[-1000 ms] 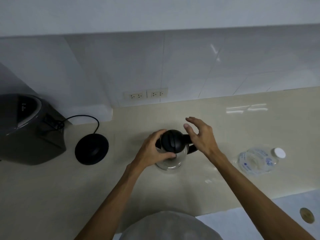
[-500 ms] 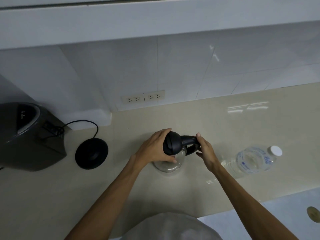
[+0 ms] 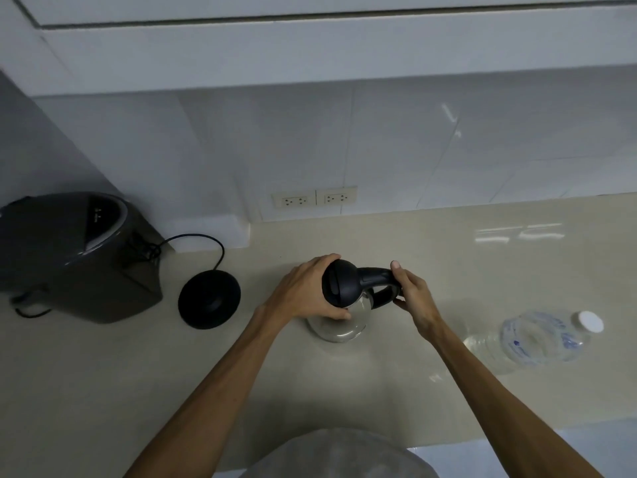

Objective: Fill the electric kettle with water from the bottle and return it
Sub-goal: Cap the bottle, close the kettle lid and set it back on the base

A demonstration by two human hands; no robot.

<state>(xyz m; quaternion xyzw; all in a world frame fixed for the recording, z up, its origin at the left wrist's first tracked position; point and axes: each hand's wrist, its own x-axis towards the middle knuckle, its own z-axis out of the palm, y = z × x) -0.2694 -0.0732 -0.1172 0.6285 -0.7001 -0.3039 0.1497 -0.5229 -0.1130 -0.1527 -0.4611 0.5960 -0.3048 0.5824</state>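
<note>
Looking down through the head camera, I see the beige countertop [image 3: 448,257] filling most of the view, with the white tiled wall [image 3: 379,139] behind it and a double socket plate [image 3: 314,200] low on that wall. At far left sits a big dark grey appliance [image 3: 79,257], and its black cord [image 3: 203,241] loops toward the round black kettle base [image 3: 209,299], which lies just beside the appliance and stands bare.

The electric kettle [image 3: 339,324] stands upright on the counter near the middle, apart from its base and to the right of it. Its glass body rests on the counter, the black lid [image 3: 339,282] on top, and the black handle [image 3: 377,277] points to the right, toward the bottle.

The clear plastic water bottle [image 3: 531,338] lies on its side at right, well apart from the kettle, long axis running left to right, its white cap [image 3: 590,321] on and pointing right.

My left hand [image 3: 303,293] is wrapped around the kettle's left side beneath the lid, fingers pressed to the glass. My right hand [image 3: 415,298] is closed around the handle, thumb on top.
</note>
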